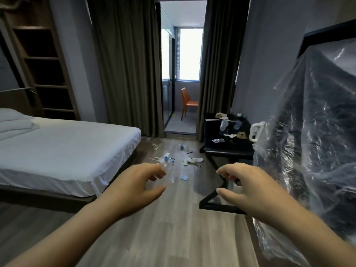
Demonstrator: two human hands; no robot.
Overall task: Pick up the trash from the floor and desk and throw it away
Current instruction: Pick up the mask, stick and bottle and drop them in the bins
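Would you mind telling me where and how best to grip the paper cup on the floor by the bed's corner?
Take the paper cup across its side wall, coming from above, thumb and fingers on opposite sides. It appears to lie on its side, so the rounded wall faces up, and nothing crowds it.

Room recorded as dim. Daylight is admitted only through the far window, which is blown out to white. The curtains are left in grey shade. A pale sheen is noted on the floor, and glints on the plastic sheet. The left hand and right hand are softened by blur. Straight lines are bowed at the frame edges.
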